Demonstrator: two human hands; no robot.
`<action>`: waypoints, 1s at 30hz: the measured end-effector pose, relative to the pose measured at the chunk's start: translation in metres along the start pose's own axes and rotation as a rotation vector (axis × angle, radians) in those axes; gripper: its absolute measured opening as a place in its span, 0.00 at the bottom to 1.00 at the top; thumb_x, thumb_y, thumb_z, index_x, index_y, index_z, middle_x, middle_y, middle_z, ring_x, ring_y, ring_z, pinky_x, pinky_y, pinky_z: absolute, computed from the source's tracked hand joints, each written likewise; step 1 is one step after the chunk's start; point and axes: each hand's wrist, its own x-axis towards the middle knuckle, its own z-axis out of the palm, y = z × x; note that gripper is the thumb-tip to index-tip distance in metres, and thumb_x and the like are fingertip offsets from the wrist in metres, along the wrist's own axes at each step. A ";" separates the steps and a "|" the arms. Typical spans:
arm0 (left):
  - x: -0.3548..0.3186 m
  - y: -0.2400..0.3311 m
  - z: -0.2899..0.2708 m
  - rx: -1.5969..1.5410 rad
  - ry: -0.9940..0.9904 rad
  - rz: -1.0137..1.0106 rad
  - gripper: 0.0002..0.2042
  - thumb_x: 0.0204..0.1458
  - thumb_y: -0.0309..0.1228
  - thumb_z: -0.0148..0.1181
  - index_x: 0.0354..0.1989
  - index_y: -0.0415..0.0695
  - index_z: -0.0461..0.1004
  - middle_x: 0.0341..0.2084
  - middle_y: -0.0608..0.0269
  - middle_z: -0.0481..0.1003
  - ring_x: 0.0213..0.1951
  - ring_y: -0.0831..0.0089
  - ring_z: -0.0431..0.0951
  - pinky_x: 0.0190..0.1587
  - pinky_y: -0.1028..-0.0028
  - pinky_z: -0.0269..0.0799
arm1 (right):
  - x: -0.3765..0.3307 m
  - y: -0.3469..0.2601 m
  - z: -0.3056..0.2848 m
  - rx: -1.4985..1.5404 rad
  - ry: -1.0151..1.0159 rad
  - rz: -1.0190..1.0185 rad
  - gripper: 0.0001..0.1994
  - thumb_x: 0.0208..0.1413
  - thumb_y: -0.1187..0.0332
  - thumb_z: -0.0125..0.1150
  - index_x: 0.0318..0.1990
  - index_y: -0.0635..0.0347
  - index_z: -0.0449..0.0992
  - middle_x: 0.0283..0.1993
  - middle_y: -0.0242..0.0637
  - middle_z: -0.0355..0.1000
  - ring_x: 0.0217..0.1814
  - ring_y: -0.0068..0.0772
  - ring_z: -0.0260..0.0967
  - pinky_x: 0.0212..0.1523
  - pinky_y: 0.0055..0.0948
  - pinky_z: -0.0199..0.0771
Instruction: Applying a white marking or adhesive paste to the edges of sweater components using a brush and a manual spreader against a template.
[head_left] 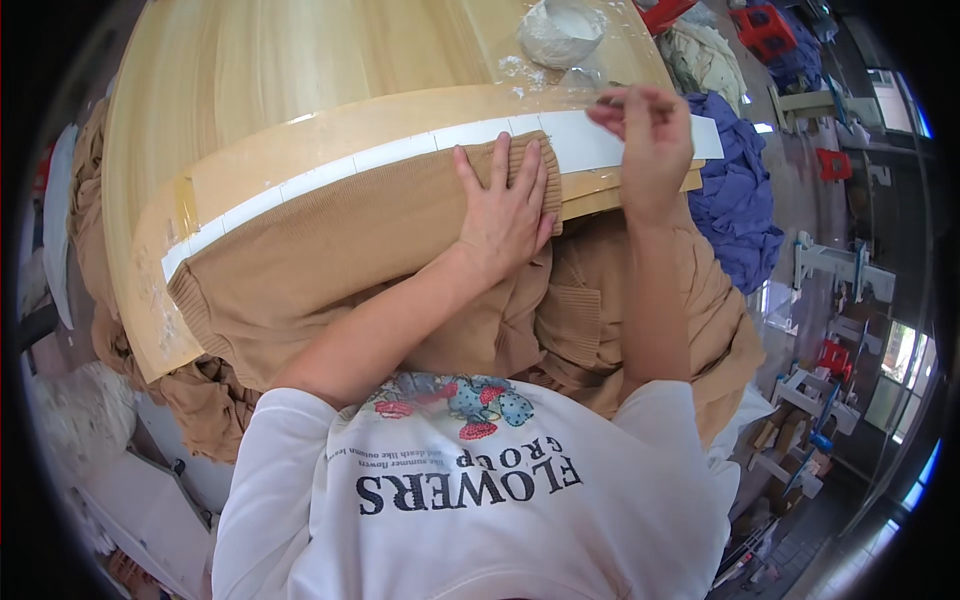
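A tan knitted garment piece [370,220] with ribbed ends lies flattened along the near side of a long white strip [590,140] that has short marks across it. My left hand [505,205] rests flat on the knit near its right ribbed end, fingers spread. Above the strip's right part, my right hand [655,140] is raised with its fingers pinched together. Something small and greyish shows at those fingertips, too blurred to name. More tan knitwear [640,300] hangs in folds over the near table edge, against my body.
On the wooden table [270,60], a bowl [560,35] dusted with white powder stands at the far right, with white crumbs beside it. Purple fabric [735,190] is heaped to the right. Red stools [765,30] and machine stands [845,265] are further off.
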 end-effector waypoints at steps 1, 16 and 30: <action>0.000 0.000 0.000 0.001 -0.003 0.003 0.29 0.49 0.46 0.48 0.56 0.39 0.59 0.60 0.57 0.53 0.62 0.48 0.46 0.51 0.29 0.38 | -0.014 0.003 0.002 -0.014 -0.018 0.025 0.05 0.57 0.75 0.49 0.37 0.68 0.63 0.31 0.41 0.71 0.32 0.28 0.72 0.35 0.22 0.74; -0.001 -0.002 0.006 0.005 0.005 0.012 0.29 0.50 0.47 0.46 0.57 0.41 0.61 0.56 0.56 0.57 0.62 0.45 0.45 0.51 0.27 0.34 | -0.044 0.027 0.016 -0.224 -0.139 0.013 0.03 0.53 0.78 0.54 0.34 0.67 0.67 0.28 0.36 0.71 0.31 0.21 0.72 0.30 0.19 0.72; 0.001 0.000 0.049 -1.854 0.062 -0.147 0.27 0.47 0.44 0.50 0.53 0.41 0.64 0.55 0.50 0.59 0.59 0.48 0.54 0.52 0.29 0.36 | -0.063 0.013 0.078 -0.191 -0.267 -0.093 0.04 0.51 0.77 0.57 0.34 0.66 0.69 0.26 0.34 0.73 0.30 0.23 0.72 0.32 0.19 0.73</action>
